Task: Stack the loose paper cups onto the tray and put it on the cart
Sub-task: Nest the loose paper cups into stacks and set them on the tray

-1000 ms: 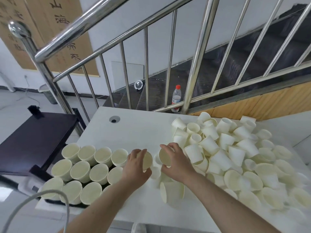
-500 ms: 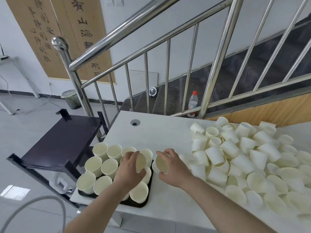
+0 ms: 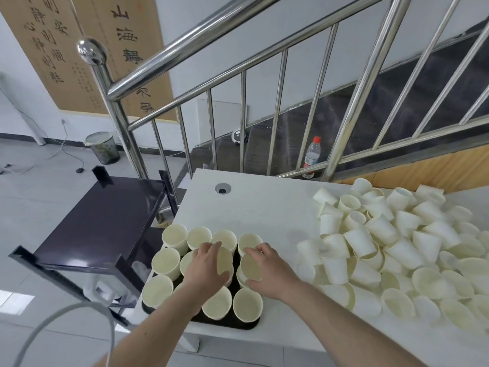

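Cups (image 3: 224,260) tilted, mouths toward camera, in curled fingers (image 3: 211,247) above tray (image 3: 238,323).

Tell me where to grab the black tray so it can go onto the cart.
Judging by its pose, grip the tray by its two short ends, a hand coming in from each side. Upright cups fill it edge to edge, so only the low rim is free; fingers under, thumbs on the rim, keeping it level.
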